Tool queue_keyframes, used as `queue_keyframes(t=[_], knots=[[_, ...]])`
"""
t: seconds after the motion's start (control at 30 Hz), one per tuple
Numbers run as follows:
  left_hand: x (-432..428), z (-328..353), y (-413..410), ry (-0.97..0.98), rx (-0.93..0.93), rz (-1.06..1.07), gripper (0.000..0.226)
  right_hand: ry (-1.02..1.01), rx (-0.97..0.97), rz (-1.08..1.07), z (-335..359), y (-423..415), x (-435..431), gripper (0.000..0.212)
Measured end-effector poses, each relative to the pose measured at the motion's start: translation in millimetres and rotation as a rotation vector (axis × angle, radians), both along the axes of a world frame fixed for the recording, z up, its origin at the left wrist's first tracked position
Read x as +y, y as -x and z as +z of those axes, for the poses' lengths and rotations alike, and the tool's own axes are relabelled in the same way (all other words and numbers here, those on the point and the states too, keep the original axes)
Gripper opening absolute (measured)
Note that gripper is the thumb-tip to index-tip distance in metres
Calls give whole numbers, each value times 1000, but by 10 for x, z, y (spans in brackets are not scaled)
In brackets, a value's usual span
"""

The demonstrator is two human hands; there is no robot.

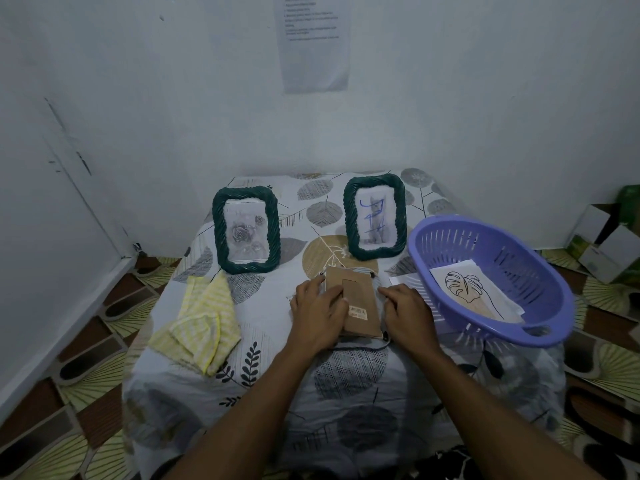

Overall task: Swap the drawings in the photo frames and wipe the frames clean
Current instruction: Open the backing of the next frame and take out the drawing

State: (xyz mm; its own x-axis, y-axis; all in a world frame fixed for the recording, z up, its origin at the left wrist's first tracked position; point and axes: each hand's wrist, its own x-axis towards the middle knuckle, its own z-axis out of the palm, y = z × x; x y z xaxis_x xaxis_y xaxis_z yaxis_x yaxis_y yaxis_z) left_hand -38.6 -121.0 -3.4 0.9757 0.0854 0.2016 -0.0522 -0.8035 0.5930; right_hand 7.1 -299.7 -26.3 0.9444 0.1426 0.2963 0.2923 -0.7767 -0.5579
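Centre of the picture: the brown-backed frame (pixel 360 299) lies face down on the leaf-print tablecloth (pixel 346 393). The left hand (pixel 317 308) presses flat on it, fingers spread. The right hand (pixel 407 315) is at its right edge, and whether it is pinching there I can't tell. Above stand two green frames, the rose frame (pixel 217 233) left and the cat frame (pixel 349 220) right. There's a yellow cloth (pixel 204 323) at left and a purple basket (pixel 419 251) at right holding a leaf drawing (pixel 464 287). White walls surround the table, with a printed sheet (pixel 313 43) at the top and patterned floor (pixel 86 393) at lower left.

Three frames (pixel 246 230), one basket (pixel 550 306), one cloth (pixel 201 323)
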Motion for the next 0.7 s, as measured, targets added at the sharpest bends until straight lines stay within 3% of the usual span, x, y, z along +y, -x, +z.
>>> queue_keyframes(t=[0.2,0.33,0.43,0.7], knots=[[-24,93,-96,330,-45,35,29,-28,0,-5,2,9,2,35],[71,178,-121,738,43,178,38,-40,1,-7,4,12,-5,35],[251,171,-123,939,45,205,41,-36,-2,-10,3,15,-3,36],[1109,123,130,910,36,358,38,1,4,-7,-12,30,11,38]])
